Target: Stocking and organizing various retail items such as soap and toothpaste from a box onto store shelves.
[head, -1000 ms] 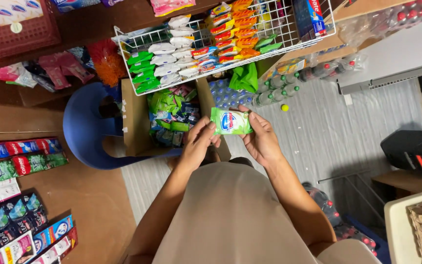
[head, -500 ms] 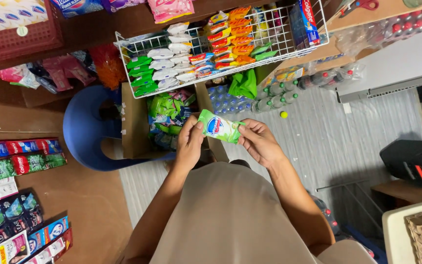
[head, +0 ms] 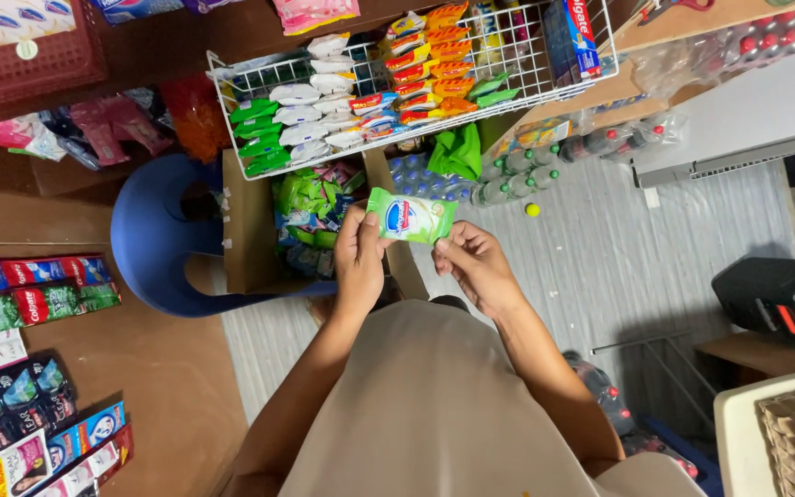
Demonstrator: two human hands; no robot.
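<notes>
Green sachet raised slightly since earlier frame. My left hand pinches its left edge; my right hand pinches lower right corner. Sachet over cardboard box, below white wire basket.

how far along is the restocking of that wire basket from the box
Partly done, it seems. Done: the white wire basket already holds rows of green, white and orange sachet packs. In hand: both the left hand and right hand have a grip on one green sachet pack, held above the cardboard box. Left: the box on the blue chair still holds more green packs.
</notes>
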